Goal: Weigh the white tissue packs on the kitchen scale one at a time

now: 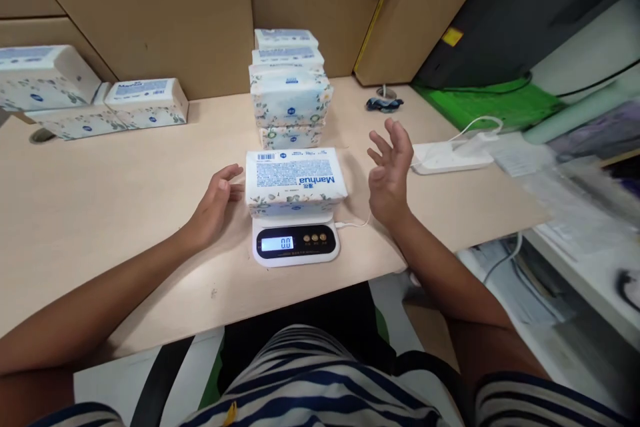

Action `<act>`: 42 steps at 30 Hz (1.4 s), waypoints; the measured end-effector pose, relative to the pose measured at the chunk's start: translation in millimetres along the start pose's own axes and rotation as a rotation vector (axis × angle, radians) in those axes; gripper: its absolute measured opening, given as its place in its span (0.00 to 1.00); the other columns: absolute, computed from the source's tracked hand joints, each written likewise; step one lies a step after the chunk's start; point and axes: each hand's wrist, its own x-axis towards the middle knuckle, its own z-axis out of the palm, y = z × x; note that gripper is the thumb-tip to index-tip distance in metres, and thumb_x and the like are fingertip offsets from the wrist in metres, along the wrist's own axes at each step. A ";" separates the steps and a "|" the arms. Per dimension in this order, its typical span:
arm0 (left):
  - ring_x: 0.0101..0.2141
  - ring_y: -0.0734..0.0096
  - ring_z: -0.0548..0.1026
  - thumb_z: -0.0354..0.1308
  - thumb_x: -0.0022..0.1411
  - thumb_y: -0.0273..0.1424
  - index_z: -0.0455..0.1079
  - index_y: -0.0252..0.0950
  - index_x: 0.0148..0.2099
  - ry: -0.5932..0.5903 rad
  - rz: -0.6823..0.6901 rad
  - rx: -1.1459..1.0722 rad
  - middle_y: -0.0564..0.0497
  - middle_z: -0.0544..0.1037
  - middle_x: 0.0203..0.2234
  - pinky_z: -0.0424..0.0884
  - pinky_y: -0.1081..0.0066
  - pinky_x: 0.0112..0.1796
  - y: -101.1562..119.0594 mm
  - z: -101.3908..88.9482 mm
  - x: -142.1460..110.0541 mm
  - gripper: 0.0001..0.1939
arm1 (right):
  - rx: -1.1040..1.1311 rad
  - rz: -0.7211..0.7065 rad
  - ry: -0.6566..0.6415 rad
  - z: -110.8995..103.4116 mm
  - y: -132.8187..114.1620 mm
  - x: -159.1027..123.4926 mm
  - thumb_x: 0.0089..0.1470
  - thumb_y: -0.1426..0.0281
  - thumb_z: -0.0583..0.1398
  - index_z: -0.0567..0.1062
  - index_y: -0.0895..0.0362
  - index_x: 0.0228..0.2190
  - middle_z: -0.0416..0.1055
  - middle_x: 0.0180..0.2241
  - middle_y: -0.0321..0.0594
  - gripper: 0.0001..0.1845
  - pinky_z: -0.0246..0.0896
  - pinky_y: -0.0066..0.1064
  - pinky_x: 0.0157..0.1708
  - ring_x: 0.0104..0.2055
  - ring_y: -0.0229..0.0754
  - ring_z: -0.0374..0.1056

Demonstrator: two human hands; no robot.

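A white pack of tissues point(294, 177) with blue print and a floral edge lies flat on a white digital kitchen scale point(296, 257). The scale's lit display point(277, 243) reads 0.0. To the left of the pack, my left hand point(214, 207) rests by the table top, fingers extended, just short of touching it. On the other side, my right hand point(391, 177) is raised with its fingers spread and nothing in it. Behind the scale stands a stack of similar tissue packs point(291, 97).
More tissue packs point(147, 103) sit at the back left, against cardboard boxes point(150, 33). At right are a white power strip point(453, 155), a dark hair tie point(384, 105) and a green sheet point(490, 107). A white cable point(355, 224) runs from the scale.
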 end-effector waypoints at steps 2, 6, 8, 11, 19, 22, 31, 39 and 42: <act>0.70 0.42 0.73 0.55 0.72 0.68 0.69 0.49 0.70 -0.002 0.078 0.055 0.41 0.67 0.76 0.73 0.41 0.71 4.0 -5.2 3.6 0.39 | 0.012 0.081 0.057 -9.5 9.2 23.6 0.57 0.22 0.53 0.44 0.32 0.79 0.41 0.85 0.43 0.61 0.55 0.71 0.78 0.84 0.68 0.51; 0.72 0.41 0.71 0.58 0.75 0.60 0.63 0.50 0.72 0.111 0.052 0.113 0.42 0.63 0.78 0.76 0.41 0.67 34.3 -8.3 16.5 0.33 | 0.189 0.433 -0.076 -16.8 16.4 80.9 0.55 0.23 0.58 0.61 0.39 0.73 0.66 0.77 0.50 0.56 0.69 0.65 0.72 0.76 0.63 0.68; 0.74 0.40 0.69 0.62 0.74 0.55 0.63 0.50 0.71 0.123 0.034 0.097 0.42 0.62 0.78 0.75 0.40 0.68 55.7 -2.4 29.5 0.31 | 0.311 0.549 -0.138 -12.5 10.2 106.7 0.57 0.26 0.58 0.67 0.44 0.67 0.74 0.71 0.53 0.50 0.73 0.62 0.71 0.71 0.62 0.75; 0.76 0.40 0.66 0.65 0.72 0.53 0.66 0.47 0.67 0.109 -0.006 -0.024 0.41 0.62 0.79 0.69 0.38 0.72 82.5 14.9 57.8 0.29 | 0.297 0.524 -0.171 2.8 -6.2 137.9 0.59 0.32 0.61 0.70 0.47 0.65 0.75 0.71 0.53 0.45 0.69 0.60 0.74 0.72 0.60 0.74; 0.78 0.45 0.64 0.60 0.72 0.54 0.63 0.45 0.70 0.080 -0.190 -0.263 0.35 0.70 0.73 0.58 0.43 0.79 111.7 47.8 102.5 0.33 | 0.092 0.258 -0.195 35.8 -24.5 168.5 0.56 0.34 0.67 0.63 0.52 0.78 0.67 0.77 0.54 0.61 0.63 0.60 0.77 0.76 0.63 0.69; 0.77 0.49 0.66 0.60 0.71 0.51 0.59 0.44 0.74 0.133 -0.234 -0.301 0.36 0.70 0.73 0.62 0.47 0.77 115.8 50.8 103.1 0.37 | 0.103 0.207 -0.194 33.0 -19.3 166.6 0.57 0.33 0.66 0.80 0.53 0.68 0.73 0.73 0.50 0.51 0.63 0.59 0.78 0.75 0.62 0.71; 0.74 0.48 0.70 0.55 0.76 0.51 0.66 0.46 0.69 0.157 -0.019 -0.270 0.42 0.77 0.70 0.64 0.46 0.75 118.0 62.6 79.6 0.26 | 0.056 0.095 -0.064 32.3 -30.1 159.5 0.55 0.28 0.66 0.89 0.54 0.51 0.88 0.52 0.51 0.45 0.78 0.63 0.63 0.51 0.61 0.85; 0.79 0.47 0.63 0.61 0.77 0.51 0.50 0.50 0.82 0.157 0.268 -0.169 0.43 0.67 0.78 0.63 0.48 0.76 119.2 66.1 64.1 0.40 | 0.151 -0.004 -0.008 49.1 -41.9 152.7 0.49 0.23 0.65 0.87 0.51 0.56 0.85 0.59 0.51 0.53 0.77 0.62 0.65 0.59 0.63 0.83; 0.81 0.49 0.58 0.62 0.76 0.54 0.50 0.52 0.82 0.154 0.440 -0.082 0.46 0.59 0.82 0.61 0.50 0.78 116.8 66.7 63.9 0.42 | 0.208 -0.036 0.043 52.5 -46.0 152.3 0.46 0.20 0.64 0.85 0.52 0.56 0.84 0.59 0.53 0.56 0.75 0.61 0.67 0.62 0.64 0.81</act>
